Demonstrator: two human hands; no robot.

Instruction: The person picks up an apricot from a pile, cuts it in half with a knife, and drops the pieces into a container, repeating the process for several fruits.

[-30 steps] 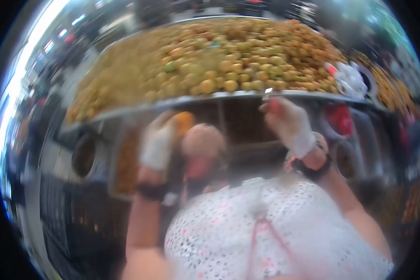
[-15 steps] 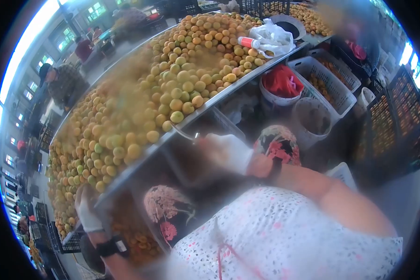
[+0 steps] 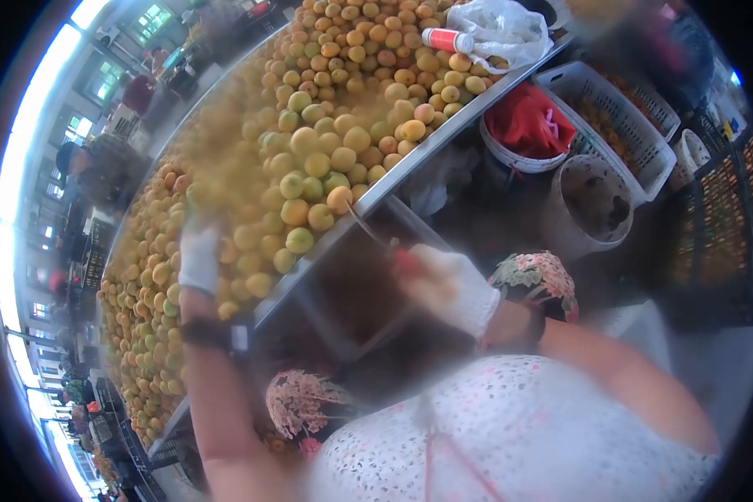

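A large heap of apricots (image 3: 309, 188) covers the metal-edged table. My left hand (image 3: 199, 259), in a white glove, reaches over the heap among the fruit; its fingers are blurred by haze on the lens. My right hand (image 3: 452, 289), also in a white glove, is closed around the red handle of a thin curved knife (image 3: 364, 222). The curved blade points up and left, its tip overlapping the table's metal rim (image 3: 427, 159) beside the nearest apricots. Below the rim, between my knees, sits a bin (image 3: 309, 309) whose contents are hazy.
A red bag fills a white bucket (image 3: 514, 159) on the right, and a stained pale bucket (image 3: 594, 209) stands beside it. White crates (image 3: 648, 159) hold orange pieces. On the heap lie a plastic bag (image 3: 502, 33) and a red-and-white tube (image 3: 448, 39). A person (image 3: 100, 171) stands across the table.
My left hand has moved from the table's near edge up and forward onto the apricots. My right hand, still holding the knife, has shifted slightly right and down in view as the camera turned.
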